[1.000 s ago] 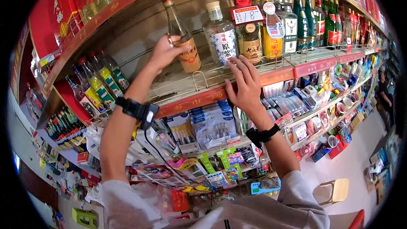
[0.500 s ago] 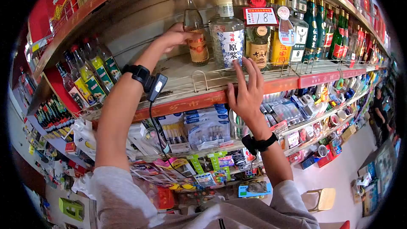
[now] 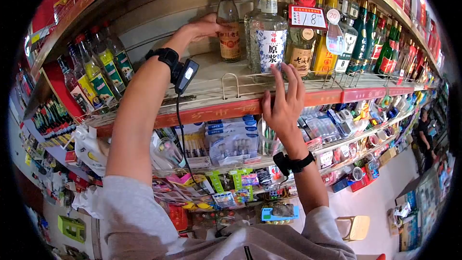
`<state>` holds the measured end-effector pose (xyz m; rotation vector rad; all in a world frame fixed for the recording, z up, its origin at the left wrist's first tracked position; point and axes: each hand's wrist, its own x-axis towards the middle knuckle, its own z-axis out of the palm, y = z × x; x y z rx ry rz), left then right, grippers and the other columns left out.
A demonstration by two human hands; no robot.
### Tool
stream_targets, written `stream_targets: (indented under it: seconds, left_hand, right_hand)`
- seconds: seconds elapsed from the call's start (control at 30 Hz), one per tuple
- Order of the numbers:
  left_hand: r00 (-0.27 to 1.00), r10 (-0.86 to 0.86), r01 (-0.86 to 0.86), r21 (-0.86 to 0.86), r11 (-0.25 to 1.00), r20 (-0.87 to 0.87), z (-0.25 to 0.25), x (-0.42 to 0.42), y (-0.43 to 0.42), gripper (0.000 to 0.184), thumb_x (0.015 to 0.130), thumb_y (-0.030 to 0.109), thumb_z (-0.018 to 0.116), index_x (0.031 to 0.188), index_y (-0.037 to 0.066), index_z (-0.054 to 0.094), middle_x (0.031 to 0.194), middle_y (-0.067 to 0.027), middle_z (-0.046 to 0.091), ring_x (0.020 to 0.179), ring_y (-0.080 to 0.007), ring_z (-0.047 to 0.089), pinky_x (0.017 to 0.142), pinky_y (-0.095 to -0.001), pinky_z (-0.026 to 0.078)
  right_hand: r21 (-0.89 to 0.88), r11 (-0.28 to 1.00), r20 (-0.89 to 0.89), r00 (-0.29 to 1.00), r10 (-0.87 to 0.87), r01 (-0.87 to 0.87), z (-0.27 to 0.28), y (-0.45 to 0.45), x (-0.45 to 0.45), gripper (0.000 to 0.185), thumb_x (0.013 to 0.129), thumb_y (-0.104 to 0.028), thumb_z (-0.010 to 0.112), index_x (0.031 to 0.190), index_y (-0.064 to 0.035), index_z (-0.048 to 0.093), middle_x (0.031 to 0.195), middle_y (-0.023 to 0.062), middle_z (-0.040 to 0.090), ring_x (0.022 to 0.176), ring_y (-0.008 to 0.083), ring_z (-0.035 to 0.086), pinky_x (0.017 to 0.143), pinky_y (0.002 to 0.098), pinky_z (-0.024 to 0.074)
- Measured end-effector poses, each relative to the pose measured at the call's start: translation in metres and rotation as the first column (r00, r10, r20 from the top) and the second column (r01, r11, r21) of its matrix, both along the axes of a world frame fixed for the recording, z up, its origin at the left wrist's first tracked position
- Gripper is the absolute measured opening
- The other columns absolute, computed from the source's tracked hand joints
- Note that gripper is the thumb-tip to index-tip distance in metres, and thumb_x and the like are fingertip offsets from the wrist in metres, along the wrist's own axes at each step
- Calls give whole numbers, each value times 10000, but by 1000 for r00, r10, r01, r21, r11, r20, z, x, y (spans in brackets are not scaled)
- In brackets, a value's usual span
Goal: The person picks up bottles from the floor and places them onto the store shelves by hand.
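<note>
A clear glass liquor bottle (image 3: 228,24) with a red cap and an orange-brown label stands upright on the upper shelf. My left hand (image 3: 204,27) is closed on its left side, with some fingers hidden behind it. Just right of it stands a wider clear liquor bottle (image 3: 269,36) with a pale cap and a blue-and-white label. In front of that bottle's base is my right hand (image 3: 285,101), fingers apart, nothing held. Its fingertips overlap the lower label; contact is unclear. The thumb is by the red shelf edge (image 3: 240,108).
A low wire rail (image 3: 230,86) runs along the shelf front. Other liquor bottles (image 3: 370,33) line the right, and several more (image 3: 96,67) stand at the left. A price card (image 3: 308,17) hangs among them. Packaged goods (image 3: 233,139) fill racks below. A stool (image 3: 353,227) stands on the floor.
The view has shifted slightly. My left hand and the red-capped bottle sit a little farther back, and more of its label shows. My right hand keeps nearly the same pose.
</note>
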<state>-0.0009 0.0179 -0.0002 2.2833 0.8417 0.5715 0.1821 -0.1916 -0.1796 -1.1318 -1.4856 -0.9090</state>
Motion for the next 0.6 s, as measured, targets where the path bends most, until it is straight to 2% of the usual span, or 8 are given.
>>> stream_targets:
  seconds: [0.13,0.23,0.3,0.33,0.4,0.43,0.5,0.6]
  left_hand:
    - [999,-36,36,-21,999,-23,-7,-1,24,560,937,254,710,1423,100,478,1455,-42,522,1306,-193,497,1056,-386,428]
    - [993,103,-97,-100,990,61,-11,-8,37,731,879,376,780,1480,112,458,1494,-79,501,1399,-253,427,1143,-471,361]
    - [990,-90,113,-233,966,110,-6,-24,36,723,906,375,745,1494,102,425,1495,-99,491,1405,-249,423,1153,-447,355]
    - [990,-94,117,-245,962,102,-5,-28,33,723,906,375,745,1494,102,425,1495,-99,491,1405,-249,423,1153,-447,355]
    - [996,66,-57,-124,991,67,1,-37,14,636,925,380,720,1436,76,493,1488,-118,487,1405,-235,421,1137,-423,380]
    - [997,64,-56,-141,988,49,6,-44,-1,636,925,380,720,1436,76,493,1488,-118,487,1405,-235,421,1137,-423,380]
    - [968,237,-249,191,949,85,10,-63,-39,583,928,404,717,1368,54,562,1424,-119,550,1349,-219,486,1103,-384,417]
    - [918,40,-215,410,886,395,-8,-101,-86,375,995,271,645,1281,31,624,1291,-91,644,1219,-186,586,1057,-333,444]
  right_hand:
    - [22,1000,14,1000,-2,2,-1,2,1,545,842,-156,627,1358,6,557,1383,213,503,1313,416,466,1083,511,391]
    - [37,999,22,1000,-3,2,-2,4,1,550,832,-162,630,1351,7,561,1365,212,514,1299,416,479,1075,510,401]
    - [60,998,24,1000,-1,-1,-2,4,3,545,828,-174,634,1339,4,569,1343,212,526,1285,415,492,1067,509,409]
    - [48,999,16,1000,-6,5,-2,4,3,545,828,-174,634,1339,4,569,1343,212,526,1285,415,492,1067,509,409]
    - [74,997,22,1000,-15,13,-4,4,4,535,835,-176,628,1339,-5,572,1346,209,527,1285,411,491,1072,503,405]
    - [69,998,10,1000,-9,8,-5,4,4,532,837,-179,628,1341,-17,573,1345,200,530,1288,401,487,1075,497,399]
    - [55,998,3,1000,-14,14,-6,4,4,536,835,-179,630,1343,-19,571,1346,195,528,1290,395,485,1076,496,397]
    - [85,996,1,1000,-19,18,-7,4,0,547,825,-178,639,1351,-44,574,1345,183,525,1292,383,480,1076,497,393]
